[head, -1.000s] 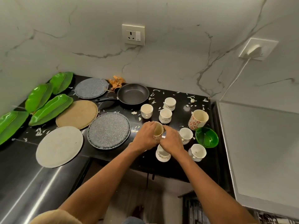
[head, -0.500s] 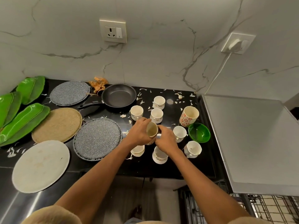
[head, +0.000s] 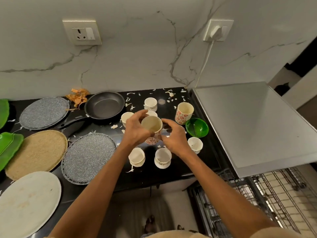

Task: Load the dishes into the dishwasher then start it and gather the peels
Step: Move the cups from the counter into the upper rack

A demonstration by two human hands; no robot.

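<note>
Red-flowered mug: lifted clear of the black counter, higher than half a second earlier; upright, mouth toward the camera, above the cluster of cups.
Left hand: fingers and thumb curled round the mug's left side, gripping it.
Right hand: at the mug's right side, fingers loosely curved and spread, fingertips at its wall; firm contact not discernible.
Second red-flowered mug: one, standing beside the green bowl.
White teacups: six visible — near pair and, one at right, one at rear, two partly hidden behind the hands.
Frying pan: one, black, handle toward the left.
Round mats: four — two grey, one tan, one white.
Green leaf-shaped plates: at the left edge, count unclear.
Peels: white scraps scattered on the counter; orange heap behind the pan.
Dishwasher rack: pulled out at lower right, more in view than before.
</note>
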